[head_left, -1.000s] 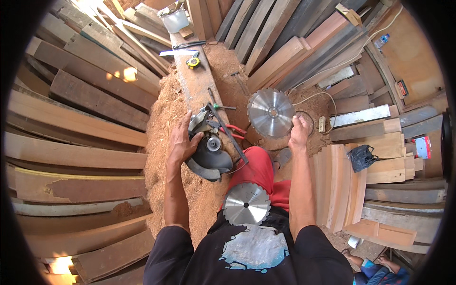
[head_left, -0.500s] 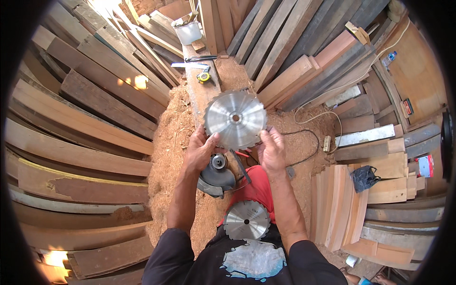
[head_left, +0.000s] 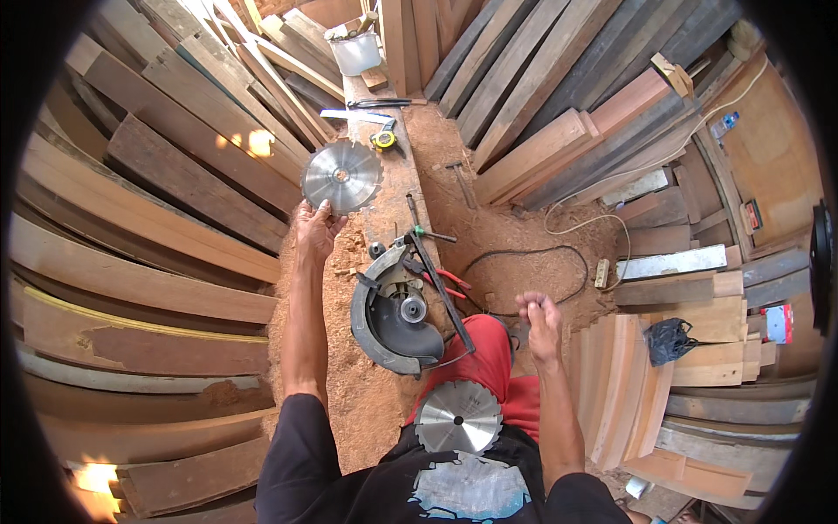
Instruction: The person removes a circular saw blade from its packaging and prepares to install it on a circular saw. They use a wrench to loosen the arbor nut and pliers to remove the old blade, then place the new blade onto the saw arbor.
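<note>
My left hand pinches a toothed circular saw blade by its near edge, out to the left of the plank. My right hand is raised over the right thigh, its fingers curled and nothing showing in them. A second circular saw blade lies flat on my lap. Between my arms a circular saw rests with its bare spindle facing up and no blade on it. Beside the saw lie red-handled pliers and a green-collared tool.
The plank carries a yellow tape measure, a square and a white bucket. Stacked boards stand on both sides. A black cord loops over sawdust near a socket block.
My right hand has let go of the saw blade and drawn back to the right. My left hand has carried the blade to the left, uncovering the pliers and more of the plank.
</note>
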Available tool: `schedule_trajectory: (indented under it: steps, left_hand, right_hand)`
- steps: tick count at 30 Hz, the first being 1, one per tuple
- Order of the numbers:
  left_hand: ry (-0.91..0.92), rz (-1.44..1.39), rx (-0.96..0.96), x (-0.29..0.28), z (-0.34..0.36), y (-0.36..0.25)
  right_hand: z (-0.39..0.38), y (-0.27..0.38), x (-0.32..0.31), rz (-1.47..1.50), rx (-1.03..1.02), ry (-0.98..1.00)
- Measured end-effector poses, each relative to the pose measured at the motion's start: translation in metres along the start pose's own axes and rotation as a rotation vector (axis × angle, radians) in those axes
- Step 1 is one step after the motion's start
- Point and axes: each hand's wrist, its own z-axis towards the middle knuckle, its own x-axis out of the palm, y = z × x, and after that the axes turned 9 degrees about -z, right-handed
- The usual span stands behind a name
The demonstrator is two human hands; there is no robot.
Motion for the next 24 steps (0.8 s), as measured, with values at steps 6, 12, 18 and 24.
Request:
schedule_trajectory:
  steps: [6, 12, 18, 24]
  left_hand:
    - [-0.165, 0.035, -0.173, -0.051, 0.059, 0.072]
    - [-0.198, -0.021, -0.262, -0.059, 0.076, 0.101]
    - [-0.101, 0.35, -0.355, -0.074, 0.076, 0.101]
    - [-0.115, 0.554, -0.451, -0.069, 0.066, 0.111]
  right_hand:
    - [-0.052, -0.056, -0.032, -0.091, 0.195, -0.007]
    - [-0.069, -0.075, -0.042, -0.054, 0.312, -0.019]
    - [-0.044, -0.051, -0.016, -0.175, 0.244, 0.05]
    - [-0.031, -0.052, -0.004, -0.236, 0.189, 0.117]
